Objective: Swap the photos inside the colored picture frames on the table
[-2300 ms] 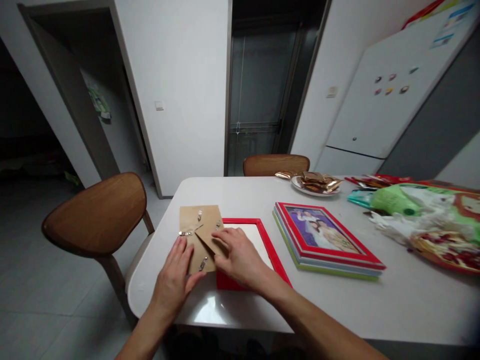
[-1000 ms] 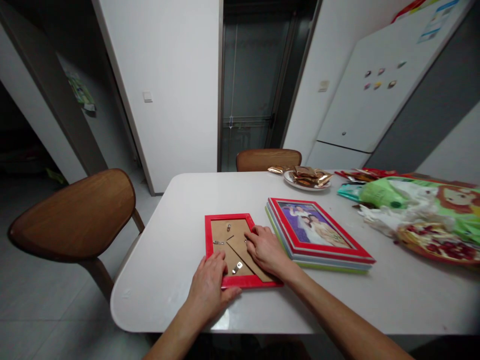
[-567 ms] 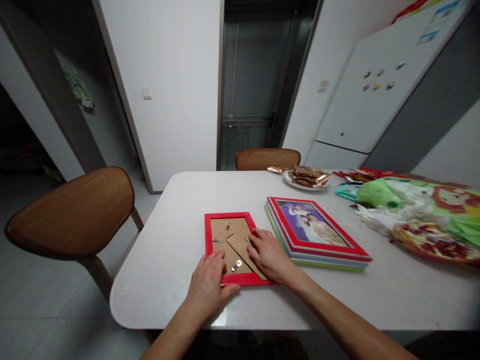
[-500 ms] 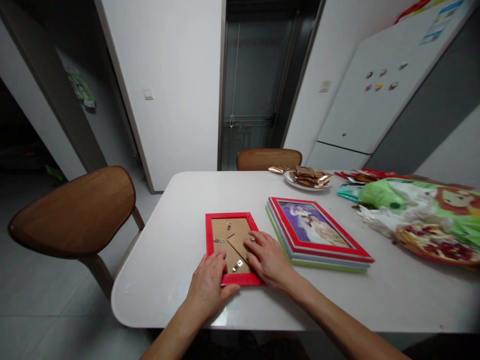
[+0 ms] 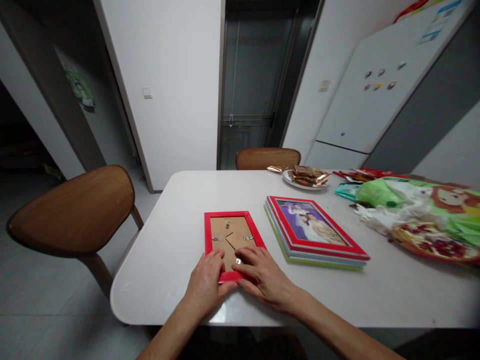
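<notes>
A red picture frame [image 5: 255, 230] lies face down on the table, its brown backing board [image 5: 221, 227] uppermost. Small metal clips sit near the board's edges, among them a top clip [image 5: 228, 225], a left clip [image 5: 217, 239] and a right clip [image 5: 248, 238]. My left hand [image 5: 206, 277] grips the frame's lower left corner, fingers on the left side and thumb along the bottom edge. With fingers curled, my right hand [image 5: 264, 277] is at the bottom clip [image 5: 238, 261], fingertips around it. The frame's lower right corner is hidden under that hand.
Right of the frame is a stack of picture frames [image 5: 322, 250], the top one red with a photo. Farther back stands a plate [image 5: 288, 180] of wrapped snacks. Green plastic packaging [image 5: 382, 192] covers the table's right side. Wooden chairs stand at the left [image 5: 75, 210] and back [image 5: 268, 159].
My right hand has moved from the right clip down to the bottom clip, leaving the right clip uncovered and lying across the board's edge. My left hand stays on the frame.
</notes>
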The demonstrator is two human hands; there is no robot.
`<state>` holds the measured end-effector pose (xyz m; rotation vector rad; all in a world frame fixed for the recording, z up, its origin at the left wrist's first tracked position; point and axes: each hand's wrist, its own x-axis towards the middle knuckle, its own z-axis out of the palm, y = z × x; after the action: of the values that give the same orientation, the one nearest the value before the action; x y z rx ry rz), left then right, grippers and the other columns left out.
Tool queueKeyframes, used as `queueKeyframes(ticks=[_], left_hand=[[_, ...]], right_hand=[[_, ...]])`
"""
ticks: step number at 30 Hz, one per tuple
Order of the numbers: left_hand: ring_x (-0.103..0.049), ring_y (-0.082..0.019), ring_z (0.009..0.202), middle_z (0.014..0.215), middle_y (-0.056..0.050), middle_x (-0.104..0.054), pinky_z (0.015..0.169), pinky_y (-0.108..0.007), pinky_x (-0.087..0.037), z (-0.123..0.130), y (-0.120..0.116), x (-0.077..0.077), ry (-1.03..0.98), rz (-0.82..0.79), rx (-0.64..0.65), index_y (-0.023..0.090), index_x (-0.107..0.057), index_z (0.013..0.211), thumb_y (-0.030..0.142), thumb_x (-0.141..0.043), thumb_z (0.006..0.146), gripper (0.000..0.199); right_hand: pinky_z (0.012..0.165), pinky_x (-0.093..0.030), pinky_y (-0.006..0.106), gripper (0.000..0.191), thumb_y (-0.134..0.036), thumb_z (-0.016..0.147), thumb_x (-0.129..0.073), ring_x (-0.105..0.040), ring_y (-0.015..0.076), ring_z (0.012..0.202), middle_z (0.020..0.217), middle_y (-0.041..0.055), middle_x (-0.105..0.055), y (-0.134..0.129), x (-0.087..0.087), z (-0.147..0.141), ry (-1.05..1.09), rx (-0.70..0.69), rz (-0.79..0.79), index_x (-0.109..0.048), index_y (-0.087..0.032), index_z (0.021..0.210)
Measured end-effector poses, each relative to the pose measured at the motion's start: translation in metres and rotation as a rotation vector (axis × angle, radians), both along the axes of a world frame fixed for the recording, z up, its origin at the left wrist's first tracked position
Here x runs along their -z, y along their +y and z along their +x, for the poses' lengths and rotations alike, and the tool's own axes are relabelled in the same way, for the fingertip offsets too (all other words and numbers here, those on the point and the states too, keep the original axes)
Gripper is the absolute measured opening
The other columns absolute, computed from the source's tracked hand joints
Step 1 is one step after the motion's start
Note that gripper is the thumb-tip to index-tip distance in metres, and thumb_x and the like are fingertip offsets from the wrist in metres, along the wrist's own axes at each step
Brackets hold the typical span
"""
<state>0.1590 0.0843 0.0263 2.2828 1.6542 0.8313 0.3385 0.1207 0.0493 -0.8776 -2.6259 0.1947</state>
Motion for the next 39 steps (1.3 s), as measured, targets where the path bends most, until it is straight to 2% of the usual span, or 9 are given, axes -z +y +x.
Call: queueKeyframes(ticks=[6,11,14,16,21,24,28,34,39], left_hand=[[-0.049,-0.025,0.103,0.110,-0.012,-0.055,0.089,-0.044,-0.039,0.000,0.002,0.002,-0.045,0.020,0.006,0.016,-0.051,0.103,0.029,-0.066,0.060,0.048],[-0.049,-0.025,0.101,0.108,-0.011,-0.056,0.088,-0.044,-0.040,0.000,0.002,0.000,-0.049,0.008,0.001,0.017,-0.049,0.104,0.030,-0.067,0.060,0.049],[-0.048,-0.026,0.103,0.110,-0.011,-0.054,0.089,-0.046,-0.038,0.001,0.001,-0.001,-0.045,0.000,-0.006,0.017,-0.050,0.102,0.032,-0.066,0.061,0.046],[-0.049,-0.026,0.102,0.108,-0.011,-0.055,0.089,-0.044,-0.038,0.002,0.001,-0.003,-0.045,-0.006,-0.004,0.016,-0.052,0.097,0.032,-0.066,0.061,0.042],[-0.050,-0.025,0.098,0.102,-0.009,-0.058,0.086,-0.042,-0.041,0.002,0.000,-0.007,-0.054,-0.016,-0.010,0.017,-0.053,0.091,0.032,-0.066,0.061,0.036],[-0.049,-0.026,0.102,0.107,-0.010,-0.056,0.089,-0.043,-0.038,0.002,0.000,-0.006,-0.045,-0.027,-0.009,0.017,-0.053,0.093,0.033,-0.065,0.062,0.037],[-0.046,-0.027,0.106,0.109,-0.012,-0.055,0.092,-0.045,-0.036,0.001,-0.001,-0.003,-0.031,-0.048,-0.017,0.014,-0.049,0.106,0.030,-0.066,0.061,0.051],[-0.046,-0.027,0.107,0.110,-0.011,-0.055,0.094,-0.046,-0.034,0.001,-0.001,-0.003,-0.039,-0.056,-0.027,0.014,-0.050,0.107,0.028,-0.065,0.061,0.050],[-0.044,-0.027,0.110,0.113,-0.012,-0.054,0.095,-0.046,-0.033,0.001,-0.001,-0.004,-0.028,-0.084,-0.027,0.014,-0.047,0.110,0.028,-0.066,0.060,0.055]], right_hand=[[0.080,-0.034,0.032,0.029,-0.025,0.082,-0.039,-0.045,0.0171,0.091,0.099,0.0074,-0.056,0.026,0.002,-0.031,0.107,0.118,0.002,-0.057,-0.020,0.104],[0.068,-0.035,0.025,0.022,-0.023,0.079,-0.044,-0.050,0.0144,0.075,0.079,0.0054,-0.061,0.065,0.004,-0.066,0.074,0.167,-0.030,-0.065,-0.019,0.083],[0.062,-0.033,0.023,0.020,-0.021,0.076,-0.047,-0.048,0.0131,0.065,0.068,0.0041,-0.061,0.074,0.009,-0.075,0.026,0.218,-0.052,-0.066,-0.018,0.070],[0.062,-0.033,0.023,0.019,-0.019,0.075,-0.048,-0.048,0.0131,0.065,0.066,0.0044,-0.061,0.074,0.011,-0.077,0.013,0.239,-0.034,-0.065,-0.017,0.067],[0.067,-0.034,0.023,0.020,-0.015,0.073,-0.048,-0.049,0.0127,0.067,0.066,0.0053,-0.061,0.068,0.009,-0.078,-0.045,0.170,-0.013,-0.064,-0.015,0.062],[0.069,-0.035,0.023,0.019,-0.019,0.074,-0.047,-0.052,0.0129,0.068,0.072,0.0050,-0.063,0.072,0.007,-0.073,0.013,0.154,-0.072,-0.066,-0.015,0.072],[0.072,-0.037,0.024,0.027,-0.020,0.075,-0.046,-0.054,0.0154,0.083,0.092,0.0073,-0.063,0.089,0.004,-0.060,0.192,0.296,-0.174,-0.062,-0.015,0.095],[0.061,-0.037,0.022,0.015,-0.021,0.071,-0.053,-0.056,0.0144,0.068,0.072,0.0045,-0.066,0.113,0.006,-0.056,0.176,0.396,-0.313,-0.067,-0.015,0.071],[0.058,-0.039,0.022,0.017,-0.029,0.070,-0.059,-0.056,0.0148,0.067,0.068,0.0030,-0.063,0.134,0.008,-0.068,0.174,0.507,-0.411,-0.064,-0.012,0.072]])
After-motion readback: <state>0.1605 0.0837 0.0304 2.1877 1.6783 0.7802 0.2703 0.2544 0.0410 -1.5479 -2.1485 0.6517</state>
